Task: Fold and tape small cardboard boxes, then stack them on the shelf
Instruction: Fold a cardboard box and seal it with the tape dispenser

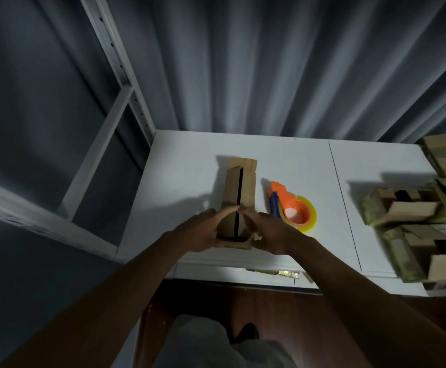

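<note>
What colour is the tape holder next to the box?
The tape holder is bright orange with a blue part, holding a yellowish tape roll. The head view shows it.

arms: bare, sleeveless in view | legwear (198, 338): light grey | shoe (247, 333): dark

A pleated grey curtain (269, 65) is seen hanging behind a white table (190, 160). Below the table edge, a dark reddish-brown floor (243, 304) and a pale grey trouser leg (203, 338) are partly shown.
</note>
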